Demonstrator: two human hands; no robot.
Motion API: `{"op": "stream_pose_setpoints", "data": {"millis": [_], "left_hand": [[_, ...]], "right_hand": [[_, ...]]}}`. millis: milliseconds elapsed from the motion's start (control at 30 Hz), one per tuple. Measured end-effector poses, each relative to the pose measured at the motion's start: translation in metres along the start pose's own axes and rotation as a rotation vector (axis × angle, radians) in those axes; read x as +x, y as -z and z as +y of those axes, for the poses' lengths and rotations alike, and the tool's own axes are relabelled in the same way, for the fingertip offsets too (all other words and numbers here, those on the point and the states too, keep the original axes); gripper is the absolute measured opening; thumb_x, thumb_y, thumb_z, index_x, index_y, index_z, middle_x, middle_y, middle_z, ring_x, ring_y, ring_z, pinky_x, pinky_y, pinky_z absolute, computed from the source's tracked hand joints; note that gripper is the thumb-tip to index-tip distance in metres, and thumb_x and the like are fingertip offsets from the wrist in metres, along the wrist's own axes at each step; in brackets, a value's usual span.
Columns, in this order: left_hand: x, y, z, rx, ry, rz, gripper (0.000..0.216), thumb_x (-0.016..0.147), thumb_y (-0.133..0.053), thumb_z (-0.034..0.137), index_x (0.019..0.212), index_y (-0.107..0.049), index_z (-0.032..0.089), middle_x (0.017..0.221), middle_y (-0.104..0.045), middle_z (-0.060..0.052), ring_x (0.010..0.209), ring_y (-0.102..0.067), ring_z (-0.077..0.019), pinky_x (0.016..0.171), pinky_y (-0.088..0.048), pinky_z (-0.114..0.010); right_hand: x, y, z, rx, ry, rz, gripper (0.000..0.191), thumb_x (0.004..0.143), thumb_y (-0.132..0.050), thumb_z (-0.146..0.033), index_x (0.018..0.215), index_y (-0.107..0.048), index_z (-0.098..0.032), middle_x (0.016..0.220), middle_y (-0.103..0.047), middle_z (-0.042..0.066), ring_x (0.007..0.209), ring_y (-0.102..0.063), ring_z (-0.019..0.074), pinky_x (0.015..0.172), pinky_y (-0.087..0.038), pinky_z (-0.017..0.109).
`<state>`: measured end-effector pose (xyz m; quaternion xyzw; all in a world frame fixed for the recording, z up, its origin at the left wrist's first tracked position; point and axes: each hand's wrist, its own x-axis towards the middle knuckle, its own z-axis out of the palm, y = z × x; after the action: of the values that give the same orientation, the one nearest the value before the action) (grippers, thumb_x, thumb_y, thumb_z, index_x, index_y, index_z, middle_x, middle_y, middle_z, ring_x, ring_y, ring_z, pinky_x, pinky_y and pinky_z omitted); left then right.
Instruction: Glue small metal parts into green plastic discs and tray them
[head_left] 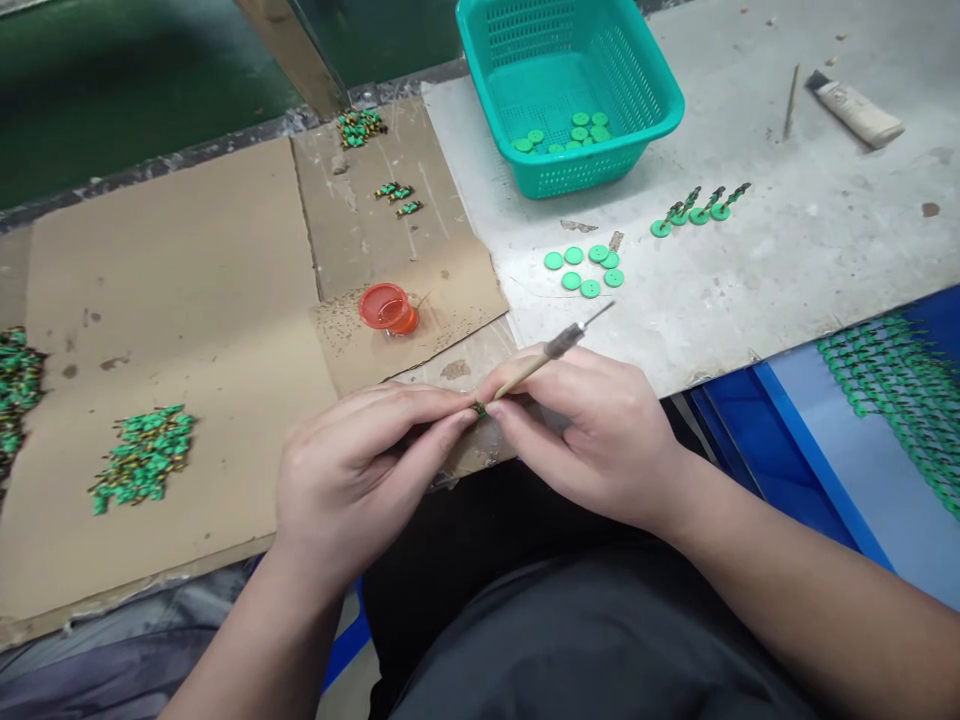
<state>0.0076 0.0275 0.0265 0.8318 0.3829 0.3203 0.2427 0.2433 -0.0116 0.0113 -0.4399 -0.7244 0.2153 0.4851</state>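
Dark grey shirt [570, 640] closest, under both forearms. At far left, a heap of green-and-black plastic pieces [142, 460] on flat brown cardboard [172, 280]. Then the left hand [352, 480], fingers [420, 420] clenched on one small green-and-black piece [478, 409], held just against the right hand [592, 440], its fingers [540, 400] grasping a slim wooden-handled steel needle [540, 358]. Beyond, a round red plastic cap [386, 306], then a teal plastic basket [559, 175] of green discs [577, 130] on the pale grey worktop [750, 300].
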Motion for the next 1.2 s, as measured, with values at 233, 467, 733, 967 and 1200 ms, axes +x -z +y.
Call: {"op": "stream_pose_setpoints", "data": {"millis": [233, 467, 733, 967, 1200], "left_hand": [[0.002, -0.001, -0.003, -0.034, 0.005, 0.008, 0.018, 0.106, -0.085, 0.02, 0.112, -0.092, 0.035, 0.112, -0.093, 0.005, 0.096, -0.089, -0.0189, 0.095, -0.073, -0.032], [-0.001, 0.0, -0.003, -0.018, 0.014, 0.01, 0.016, 0.107, -0.082, 0.02, 0.113, -0.09, 0.033, 0.112, -0.093, 0.005, 0.099, -0.089, -0.0172, 0.098, -0.071, -0.029], [0.001, 0.001, -0.001, -0.069, 0.236, 0.025, 0.011, 0.104, -0.086, 0.041, 0.103, -0.093, 0.033, 0.103, -0.092, 0.0, 0.09, -0.087, -0.0197, 0.084, -0.07, -0.027], [0.015, 0.023, 0.015, -0.475, 0.571, 0.033, 0.035, 0.088, -0.098, 0.057, 0.094, -0.09, 0.023, 0.068, -0.078, -0.003, 0.055, -0.067, -0.0146, 0.051, -0.055, -0.024], [0.03, 0.054, 0.043, -0.731, 0.616, -0.055, 0.041, 0.076, -0.105, 0.055, 0.082, -0.083, 0.021, 0.063, -0.068, -0.001, 0.049, -0.052, -0.0099, 0.045, -0.045, -0.023]], "right_hand": [[-0.001, -0.004, -0.009, -0.02, 0.032, -0.022, 0.019, 0.118, -0.06, -0.011, 0.113, -0.077, -0.018, 0.11, -0.087, 0.01, 0.103, -0.083, 0.0214, 0.095, -0.071, 0.036], [-0.001, -0.011, -0.011, -0.016, -0.009, -0.03, 0.024, 0.117, -0.057, -0.012, 0.102, -0.073, -0.021, 0.099, -0.083, 0.007, 0.091, -0.078, 0.0203, 0.086, -0.067, 0.036], [-0.001, 0.013, -0.005, 0.125, -0.324, 0.188, 0.01, 0.106, -0.074, -0.013, 0.105, -0.081, -0.02, 0.108, -0.088, 0.005, 0.097, -0.086, 0.0194, 0.09, -0.073, 0.031], [-0.003, 0.018, 0.003, 0.218, -0.435, 0.16, 0.006, 0.101, -0.077, -0.021, 0.097, -0.081, -0.021, 0.1, -0.087, 0.006, 0.088, -0.086, 0.0199, 0.084, -0.075, 0.031], [-0.006, 0.016, 0.003, 0.264, -0.463, 0.164, 0.013, 0.1, -0.079, -0.031, 0.092, -0.081, -0.022, 0.099, -0.086, 0.008, 0.087, -0.086, 0.0226, 0.081, -0.077, 0.033]]}}
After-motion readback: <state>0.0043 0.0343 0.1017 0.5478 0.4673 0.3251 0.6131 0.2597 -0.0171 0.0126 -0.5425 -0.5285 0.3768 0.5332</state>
